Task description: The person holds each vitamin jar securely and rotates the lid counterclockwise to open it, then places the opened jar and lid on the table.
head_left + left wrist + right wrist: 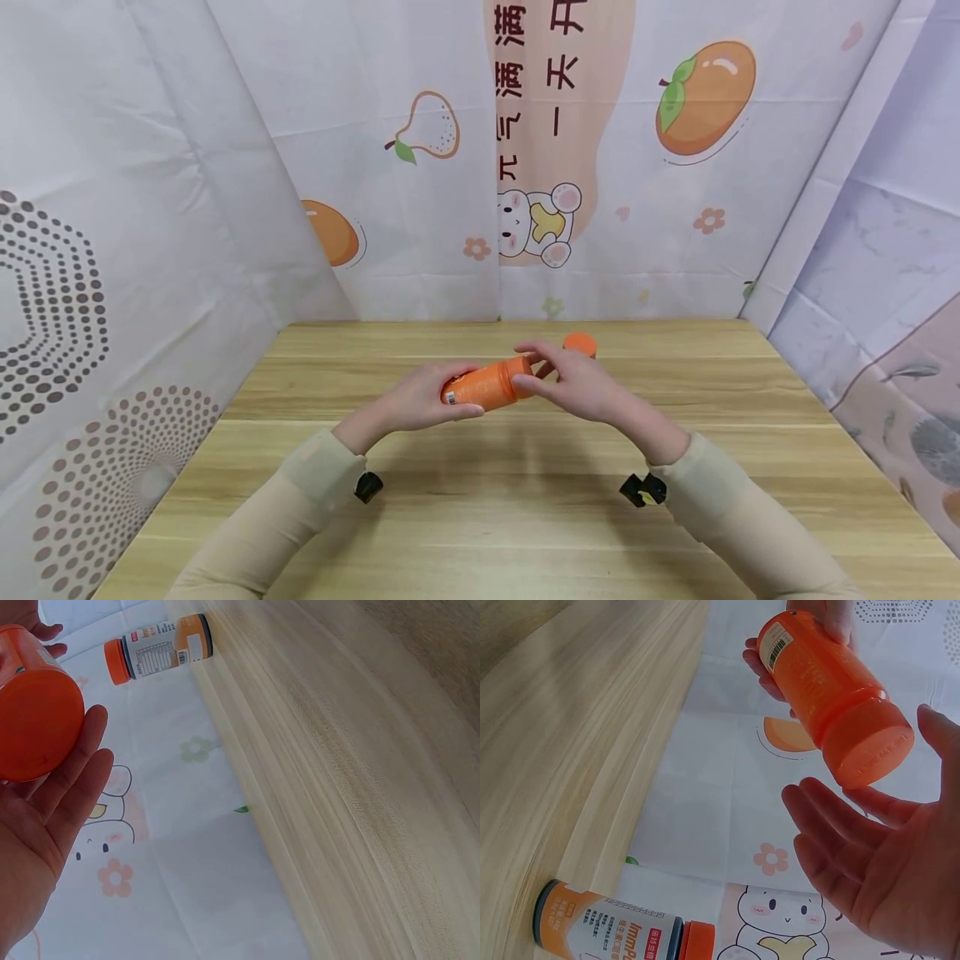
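My left hand (pixel 422 398) grips an orange bottle (pixel 482 387) around its body, holding it tilted above the table. The bottle's orange cap (pixel 868 746) points toward my right hand (pixel 588 387). In the right wrist view, the right hand's fingers are spread and loosely bent beside the cap; a fingertip lies close to its rim, and whether it touches I cannot tell. The left wrist view shows the round orange base (pixel 41 724) of the bottle, with the left fingers along its side. A barcode label (pixel 776 646) is visible near the base.
Behind the right hand, a second bottle (pixel 161 651) with an orange cap (pixel 580 343) and a dark-edged label stands on the wooden table (pixel 480 517). White printed curtains (pixel 427 208) rise at the table's back and sides.
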### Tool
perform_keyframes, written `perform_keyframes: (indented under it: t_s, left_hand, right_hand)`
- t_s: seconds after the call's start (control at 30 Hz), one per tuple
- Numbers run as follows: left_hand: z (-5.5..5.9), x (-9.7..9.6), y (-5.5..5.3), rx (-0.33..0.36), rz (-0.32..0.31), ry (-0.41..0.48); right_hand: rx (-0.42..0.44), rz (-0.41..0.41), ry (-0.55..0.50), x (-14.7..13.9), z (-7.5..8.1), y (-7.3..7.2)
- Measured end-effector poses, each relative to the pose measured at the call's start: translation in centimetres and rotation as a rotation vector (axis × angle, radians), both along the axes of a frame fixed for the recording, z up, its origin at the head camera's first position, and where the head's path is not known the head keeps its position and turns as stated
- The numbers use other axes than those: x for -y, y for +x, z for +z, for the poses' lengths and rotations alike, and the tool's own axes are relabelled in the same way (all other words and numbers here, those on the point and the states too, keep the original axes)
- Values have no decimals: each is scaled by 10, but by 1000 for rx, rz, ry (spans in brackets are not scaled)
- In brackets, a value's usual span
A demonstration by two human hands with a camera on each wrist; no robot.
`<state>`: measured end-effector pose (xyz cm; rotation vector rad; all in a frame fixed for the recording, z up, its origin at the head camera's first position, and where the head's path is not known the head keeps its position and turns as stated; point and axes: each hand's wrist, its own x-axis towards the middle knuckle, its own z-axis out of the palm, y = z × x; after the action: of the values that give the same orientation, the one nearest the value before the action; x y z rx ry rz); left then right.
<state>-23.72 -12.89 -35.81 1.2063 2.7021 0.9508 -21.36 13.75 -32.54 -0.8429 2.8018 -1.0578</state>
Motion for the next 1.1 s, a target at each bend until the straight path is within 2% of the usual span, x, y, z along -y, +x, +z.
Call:
perform_keyframes:
  t_s: [0.17,0.67,0.97,1.1]
  left_hand:
    - [0,-1,1,7,1,5]
    - [-1,0,1,34,3,15]
    - [0,0,2,46,18,7]
    - [1,0,2,51,17,8]
  right_hand:
    - [18,-6,7,0,0,1]
    - [-24,39,-14,-1,-1,1]
    - [-139,93,-6,-2,-2,1]
    - [-147,108,-15,-2,-2,1]
